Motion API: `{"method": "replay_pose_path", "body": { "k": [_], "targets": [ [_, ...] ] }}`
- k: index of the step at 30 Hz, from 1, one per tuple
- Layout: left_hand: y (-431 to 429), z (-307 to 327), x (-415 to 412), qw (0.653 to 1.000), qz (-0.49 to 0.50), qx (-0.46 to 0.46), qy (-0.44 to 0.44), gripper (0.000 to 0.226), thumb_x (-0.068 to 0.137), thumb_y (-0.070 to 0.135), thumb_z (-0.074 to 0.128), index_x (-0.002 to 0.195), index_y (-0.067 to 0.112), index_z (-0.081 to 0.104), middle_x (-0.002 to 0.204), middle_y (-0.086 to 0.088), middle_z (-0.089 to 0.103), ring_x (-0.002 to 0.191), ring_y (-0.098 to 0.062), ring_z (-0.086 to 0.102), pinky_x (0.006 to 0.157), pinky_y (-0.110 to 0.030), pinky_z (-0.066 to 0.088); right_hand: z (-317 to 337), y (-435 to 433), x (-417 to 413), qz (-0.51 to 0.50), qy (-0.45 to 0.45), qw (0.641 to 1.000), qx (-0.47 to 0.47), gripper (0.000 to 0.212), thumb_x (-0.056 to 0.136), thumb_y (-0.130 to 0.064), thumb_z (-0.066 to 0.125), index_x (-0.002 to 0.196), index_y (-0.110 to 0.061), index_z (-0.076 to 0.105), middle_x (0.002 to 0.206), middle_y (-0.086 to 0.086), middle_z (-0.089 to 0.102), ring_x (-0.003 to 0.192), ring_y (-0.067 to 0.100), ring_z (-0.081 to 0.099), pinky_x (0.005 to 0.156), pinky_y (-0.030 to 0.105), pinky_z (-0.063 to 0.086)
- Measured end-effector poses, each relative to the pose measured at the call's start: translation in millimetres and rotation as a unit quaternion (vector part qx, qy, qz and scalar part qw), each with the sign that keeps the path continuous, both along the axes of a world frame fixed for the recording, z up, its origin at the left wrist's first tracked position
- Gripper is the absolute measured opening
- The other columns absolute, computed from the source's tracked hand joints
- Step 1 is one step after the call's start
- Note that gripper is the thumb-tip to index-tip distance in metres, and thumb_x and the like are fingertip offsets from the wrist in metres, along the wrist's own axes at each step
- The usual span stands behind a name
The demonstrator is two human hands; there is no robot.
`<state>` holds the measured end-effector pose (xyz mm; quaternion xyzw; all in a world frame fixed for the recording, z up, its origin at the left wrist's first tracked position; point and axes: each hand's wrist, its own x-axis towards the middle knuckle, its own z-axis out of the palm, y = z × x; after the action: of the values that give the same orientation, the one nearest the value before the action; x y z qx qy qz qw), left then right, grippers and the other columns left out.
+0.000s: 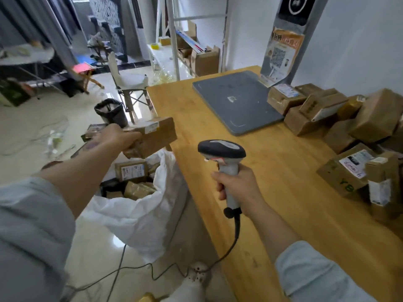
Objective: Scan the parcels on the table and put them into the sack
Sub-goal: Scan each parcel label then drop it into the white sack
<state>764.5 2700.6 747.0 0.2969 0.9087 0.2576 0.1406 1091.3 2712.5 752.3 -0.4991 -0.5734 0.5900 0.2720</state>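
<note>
Two hands are in our view, and we take them from the left. At about nine o'clock our left hand [115, 138] is stretched out over the pale tiled floor [91, 247]. It grips a brown cardboard parcel [161, 136] with a white label by its near end, fingers curled round it. The parcel hangs in the air just off the left edge of the surface, above the mouth of the sack.

At six o'clock from the parcel the white woven plastic sack [130, 216] stands open on the floor against the side of the surface. We can see several brown parcels [132, 171] lying inside it. At eleven o'clock from the sack a black bin [111, 111] sits on the floor.

Near the middle, our right hand [236, 185] is wrapped tight round the handle of a grey and black barcode scanner [222, 153]. It holds the scanner upright over the light wooden surface [283, 182], with the scanner's head at twelve o'clock from the hand. The dark cable [236, 232] trails down toward six o'clock.

At twelve o'clock from the scanner a flat grey slab [235, 101] lies on the surface. At three o'clock a heap of brown cardboard parcels [349, 118] crowds the right end of the surface, by the wall.
</note>
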Motion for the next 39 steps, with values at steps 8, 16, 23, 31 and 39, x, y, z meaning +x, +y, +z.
{"method": "replay_pose_path", "body": {
  "k": [8, 16, 23, 31, 39],
  "targets": [
    [-36.7, -85.9, -63.3, 0.988, 0.084, -0.129, -0.001, 0.064, 0.072, 0.051, 0.073, 0.116, 0.005, 0.059, 0.11, -0.022, 0.061, 0.102, -0.037, 0.056, 0.079, -0.037, 0.047, -28.9, 14.1, -65.6, 0.037, -0.016, 0.997, -0.069, 0.013, 0.084, -0.007, 0.067, 0.074, -0.006, 0.059, 0.056, 0.009, 0.057, 0.042, 0.019, 0.049, 0.048, 0.031, 0.046],
    [6.5, -153.4, -101.4, 0.985, 0.063, -0.112, -0.112, 0.063, 0.074, 0.036, 0.078, 0.124, 0.009, 0.05, 0.112, -0.014, 0.059, 0.098, -0.028, 0.058, 0.084, -0.038, 0.05, -62.1, 60.9, -127.8, 0.01, -0.049, 0.993, -0.11, 0.013, 0.084, -0.008, 0.068, 0.074, -0.007, 0.059, 0.056, 0.009, 0.057, 0.043, 0.021, 0.05, 0.05, 0.032, 0.047],
    [100.4, -120.0, -34.9, 0.993, -0.083, -0.059, -0.067, 0.061, 0.09, 0.025, 0.062, 0.143, 0.008, 0.036, 0.143, -0.016, 0.034, 0.127, -0.033, 0.041, 0.096, -0.039, 0.041, -59.2, 89.8, -110.7, -0.139, 0.029, 0.976, -0.164, 0.01, 0.084, -0.006, 0.069, 0.081, -0.001, 0.061, 0.055, 0.01, 0.055, 0.041, 0.021, 0.046, 0.048, 0.031, 0.044],
    [171.5, -74.4, 145.0, 0.914, -0.4, -0.007, 0.062, 0.059, 0.092, 0.03, 0.055, 0.147, 0.02, 0.035, 0.15, -0.004, 0.035, 0.138, -0.027, 0.029, 0.118, -0.044, 0.016, -38.8, 87.5, -4.1, -0.38, 0.136, 0.895, -0.189, 0.017, 0.082, -0.003, 0.07, 0.07, -0.001, 0.057, 0.05, 0.008, 0.052, 0.036, 0.018, 0.044, 0.045, 0.029, 0.045],
    [153.2, -61.9, 352.3, 0.777, -0.629, -0.004, 0.028, 0.056, 0.092, 0.023, 0.054, 0.146, 0.019, 0.038, 0.148, -0.005, 0.041, 0.137, -0.024, 0.033, 0.114, -0.038, 0.025, -38.5, 34.2, 143.3, -0.538, 0.185, 0.806, -0.163, 0.017, 0.08, 0.004, 0.067, 0.066, 0.0, 0.056, 0.05, 0.009, 0.054, 0.038, 0.017, 0.047, 0.046, 0.028, 0.046]
  ]
}}
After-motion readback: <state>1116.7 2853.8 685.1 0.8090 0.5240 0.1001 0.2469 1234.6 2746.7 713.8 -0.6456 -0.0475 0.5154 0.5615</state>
